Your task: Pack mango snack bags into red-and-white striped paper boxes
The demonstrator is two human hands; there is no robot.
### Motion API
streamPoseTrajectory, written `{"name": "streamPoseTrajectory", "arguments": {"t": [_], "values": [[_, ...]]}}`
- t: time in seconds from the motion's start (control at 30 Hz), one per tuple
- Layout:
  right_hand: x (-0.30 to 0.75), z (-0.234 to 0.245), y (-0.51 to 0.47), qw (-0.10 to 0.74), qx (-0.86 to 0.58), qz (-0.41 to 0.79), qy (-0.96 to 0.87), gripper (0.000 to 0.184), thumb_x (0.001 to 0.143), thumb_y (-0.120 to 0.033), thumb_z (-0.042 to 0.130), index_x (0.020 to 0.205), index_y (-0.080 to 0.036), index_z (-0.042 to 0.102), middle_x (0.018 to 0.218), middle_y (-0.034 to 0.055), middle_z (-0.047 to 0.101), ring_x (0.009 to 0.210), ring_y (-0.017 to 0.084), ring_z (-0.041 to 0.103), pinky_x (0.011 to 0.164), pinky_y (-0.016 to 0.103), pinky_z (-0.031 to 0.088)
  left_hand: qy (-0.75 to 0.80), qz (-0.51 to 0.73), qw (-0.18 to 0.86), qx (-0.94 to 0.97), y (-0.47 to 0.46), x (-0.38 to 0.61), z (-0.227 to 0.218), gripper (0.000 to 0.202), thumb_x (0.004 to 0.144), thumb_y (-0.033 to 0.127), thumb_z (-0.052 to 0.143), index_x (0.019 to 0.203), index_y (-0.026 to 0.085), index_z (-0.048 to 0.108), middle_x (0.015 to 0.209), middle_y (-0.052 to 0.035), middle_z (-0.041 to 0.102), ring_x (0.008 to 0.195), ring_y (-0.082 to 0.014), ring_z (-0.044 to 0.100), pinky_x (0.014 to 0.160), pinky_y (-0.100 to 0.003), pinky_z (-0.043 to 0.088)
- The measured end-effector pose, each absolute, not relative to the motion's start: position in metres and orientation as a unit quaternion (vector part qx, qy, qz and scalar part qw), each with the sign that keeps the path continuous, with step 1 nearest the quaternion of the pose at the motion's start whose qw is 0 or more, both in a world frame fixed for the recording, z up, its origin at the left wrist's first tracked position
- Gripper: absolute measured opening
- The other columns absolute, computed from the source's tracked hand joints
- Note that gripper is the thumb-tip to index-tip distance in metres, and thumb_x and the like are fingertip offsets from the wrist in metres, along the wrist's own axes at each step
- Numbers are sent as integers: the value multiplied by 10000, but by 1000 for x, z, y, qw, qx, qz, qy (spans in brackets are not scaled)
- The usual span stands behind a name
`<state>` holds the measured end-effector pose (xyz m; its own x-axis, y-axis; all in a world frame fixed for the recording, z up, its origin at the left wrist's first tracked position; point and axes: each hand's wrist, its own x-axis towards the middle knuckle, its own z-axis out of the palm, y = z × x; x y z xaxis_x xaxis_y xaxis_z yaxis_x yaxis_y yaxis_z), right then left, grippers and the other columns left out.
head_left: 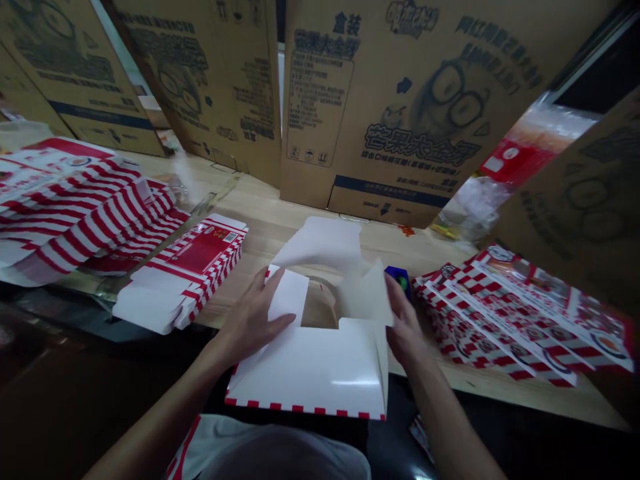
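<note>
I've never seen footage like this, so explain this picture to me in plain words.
There is no machine here, only a person's two bare hands. The single picture comes from a camera worn on that person's head, looking forward and down.

The left hand and right hand hold opposite sides of a white carton with red marks along its near edge; its flaps stand open.

On the wooden table, red-and-white striped packaging lies left and right. Large printed brown cardboard stands behind.
</note>
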<state>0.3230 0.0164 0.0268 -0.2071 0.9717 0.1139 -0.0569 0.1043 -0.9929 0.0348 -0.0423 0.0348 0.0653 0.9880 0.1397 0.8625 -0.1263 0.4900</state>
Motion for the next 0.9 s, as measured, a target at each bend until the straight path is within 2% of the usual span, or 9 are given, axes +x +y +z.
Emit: {"name": "streamPoseTrajectory", "arguments": {"t": [0.1,0.2,0.27,0.37,0.47,0.6,0.73,0.83,0.9], "values": [[302,27,22,408,-395,538,-623,843,778,-469,664,1463,-265,218,1550,115,276,1421,268,287,1151,495,277,642,213,148,722,-41,37,34,750,797,355,610,1437,124,293,1463,-228,344,1365,-355,364,1072,-505,381],[285,38,19,320,-450,431,-713,1008,731,-326,693,1514,-240,63,1587,113,150,1460,263,161,1187,496,177,640,207,144,726,-41,37,33,740,813,369,600,1437,128,283,1461,-230,349,1368,-351,360,1078,-517,370],[279,42,16,269,-475,352,-760,1047,715,-245,666,1524,-225,1,1591,119,113,1469,276,104,1193,513,142,640,205,135,728,-40,36,33,737,815,376,603,1434,133,284,1452,-230,362,1360,-353,371,1073,-529,370],[278,43,11,237,-484,286,-792,1056,730,-194,620,1520,-233,-79,1591,126,106,1468,292,102,1181,539,179,640,206,124,730,-39,35,34,730,816,377,608,1427,138,290,1438,-229,378,1350,-351,385,1066,-530,378],[279,42,9,237,-492,249,-799,1089,739,-206,633,1508,-235,-138,1585,140,126,1457,317,145,1157,563,235,636,206,131,732,-38,35,35,726,824,381,603,1433,160,276,1431,-213,386,1343,-339,397,1058,-524,389],[276,45,9,229,-494,217,-810,1039,735,-186,634,1522,-242,-43,1579,141,150,1446,357,161,1121,598,282,639,188,140,732,-40,38,35,746,802,343,623,1433,162,269,1472,-230,321,1348,-368,380,1029,-538,411],[275,44,4,249,-494,247,-795,902,735,-239,672,1492,-221,182,1560,161,208,1439,368,178,1101,608,294,646,185,134,729,-42,37,35,754,797,353,631,1438,178,275,1488,-222,309,1361,-381,358,1028,-545,411],[288,40,12,366,-493,342,-711,700,769,-411,679,1368,-224,370,1482,153,371,1380,315,344,1095,547,333,643,188,136,729,-43,34,37,755,812,395,621,1444,157,284,1470,-220,346,1371,-372,345,1059,-532,385],[301,44,32,456,-485,419,-617,522,844,-560,548,1252,-245,462,1412,130,470,1308,288,454,1044,521,398,640,195,144,729,-43,33,38,749,817,403,617,1446,165,285,1466,-207,363,1370,-356,354,1074,-527,370]]}}
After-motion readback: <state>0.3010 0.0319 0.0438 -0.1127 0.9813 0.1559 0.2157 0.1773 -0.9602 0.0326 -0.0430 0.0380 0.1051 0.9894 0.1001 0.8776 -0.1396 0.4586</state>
